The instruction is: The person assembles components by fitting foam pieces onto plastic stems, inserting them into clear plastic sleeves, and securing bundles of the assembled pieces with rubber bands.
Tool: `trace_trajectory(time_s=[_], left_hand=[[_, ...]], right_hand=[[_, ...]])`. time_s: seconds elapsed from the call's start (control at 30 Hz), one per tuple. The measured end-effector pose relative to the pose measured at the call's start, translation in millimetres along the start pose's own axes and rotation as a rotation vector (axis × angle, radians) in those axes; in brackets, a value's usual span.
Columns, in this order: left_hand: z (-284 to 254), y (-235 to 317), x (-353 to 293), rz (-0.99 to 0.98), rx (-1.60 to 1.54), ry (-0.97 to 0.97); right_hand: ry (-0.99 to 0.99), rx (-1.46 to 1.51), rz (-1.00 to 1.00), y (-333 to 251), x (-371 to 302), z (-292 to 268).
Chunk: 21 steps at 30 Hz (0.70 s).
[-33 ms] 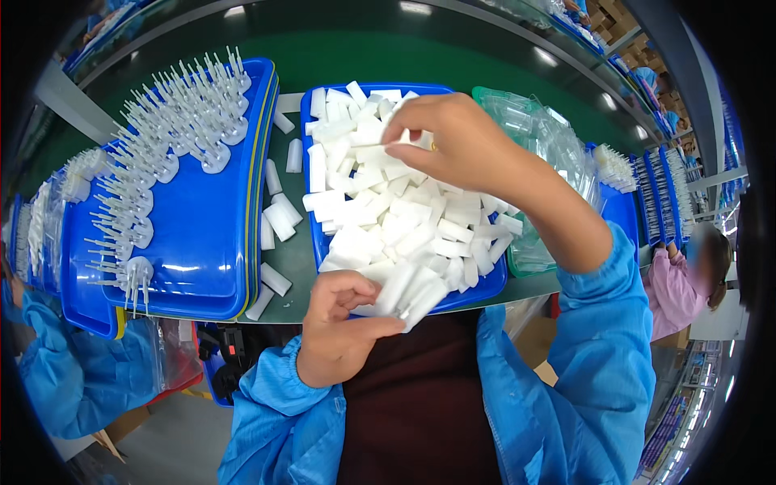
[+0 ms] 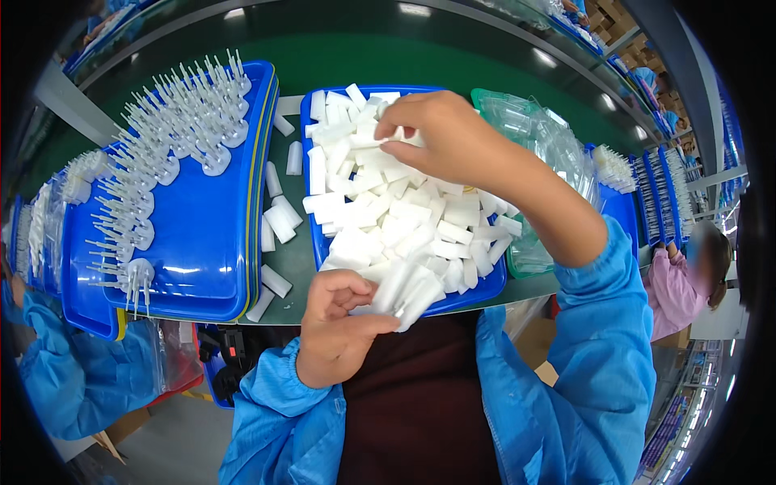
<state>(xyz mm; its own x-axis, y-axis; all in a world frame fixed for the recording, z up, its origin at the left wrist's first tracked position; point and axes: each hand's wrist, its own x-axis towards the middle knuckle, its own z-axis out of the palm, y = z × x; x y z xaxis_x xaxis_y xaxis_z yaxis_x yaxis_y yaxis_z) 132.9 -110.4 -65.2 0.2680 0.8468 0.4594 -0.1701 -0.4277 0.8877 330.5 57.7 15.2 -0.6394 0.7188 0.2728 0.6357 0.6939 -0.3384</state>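
Note:
My left hand [image 2: 333, 335] is closed round white foam blocks [image 2: 414, 295] at the near edge of a blue tray. A small shiny bit shows between these blocks, too blurred to name. Over the far part of the same tray, my right hand [image 2: 449, 133] has its thumb and fingers curled toward each other. White foam lies right behind its fingertips, and I cannot make out what the fingers hold. The blue tray [image 2: 501, 279] is heaped with loose white foam blocks [image 2: 408, 212], piled at many angles.
To the left, stacked blue trays [image 2: 206, 271] bear rows of clear plastic parts with upright prongs [image 2: 174, 121]. Loose foam blocks [image 2: 281, 218] lie between the trays. On the right, a green tray [image 2: 525, 263] holds clear plastic packaging [image 2: 541, 149]. Co-workers' sleeves [image 2: 85, 364] show at the left.
My right hand has shifted slightly left. The foam in my left hand has moved a little left and down, with the grip kept. The trays have not moved.

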Motion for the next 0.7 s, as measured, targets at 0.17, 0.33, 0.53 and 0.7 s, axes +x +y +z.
trace_trajectory(time_s=[0.17,0.33,0.53,0.7], left_hand=[[-3,1,2,-0.008,-0.032,0.106],[-8,1,-1,0.005,0.033,0.121],[-8,-1,0,0.016,0.082,0.115],[-5,1,3,0.029,0.088,0.103]], right_hand=[[-0.169,-0.278,0.109,8,31,30],[-0.306,-0.391,0.151,0,43,33],[-0.294,-0.396,0.119,-1,37,36],[-0.22,-0.465,0.084,3,31,38]])
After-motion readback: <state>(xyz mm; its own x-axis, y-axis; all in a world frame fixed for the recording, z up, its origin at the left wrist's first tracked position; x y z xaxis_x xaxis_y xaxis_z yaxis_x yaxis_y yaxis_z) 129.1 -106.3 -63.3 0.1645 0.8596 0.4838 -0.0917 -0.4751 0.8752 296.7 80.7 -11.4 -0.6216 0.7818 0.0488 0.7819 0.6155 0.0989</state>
